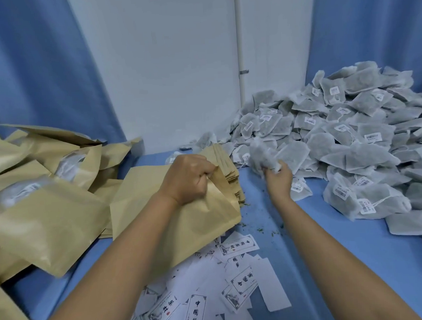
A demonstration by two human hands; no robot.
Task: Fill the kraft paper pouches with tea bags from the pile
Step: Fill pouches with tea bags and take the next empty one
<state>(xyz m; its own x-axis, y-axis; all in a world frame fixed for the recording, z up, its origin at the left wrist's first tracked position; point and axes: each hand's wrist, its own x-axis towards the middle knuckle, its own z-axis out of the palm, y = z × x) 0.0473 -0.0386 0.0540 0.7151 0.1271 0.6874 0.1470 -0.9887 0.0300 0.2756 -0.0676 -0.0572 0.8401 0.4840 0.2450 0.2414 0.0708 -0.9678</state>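
Left hand point(189, 179), fist curled, grips kraft pouch point(159, 211) top edge; right hand point(278, 178), arm extended, clutches tea bags point(266, 154) near pile point(345, 133).

White wall point(166, 64), blue curtains point(34, 71) flanking, blue tabletop point(357, 262).

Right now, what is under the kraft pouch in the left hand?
White printed labels poke out below the lower edge of the kraft pouch, on the table. The left hand grips its top. How far they run beneath is covered.
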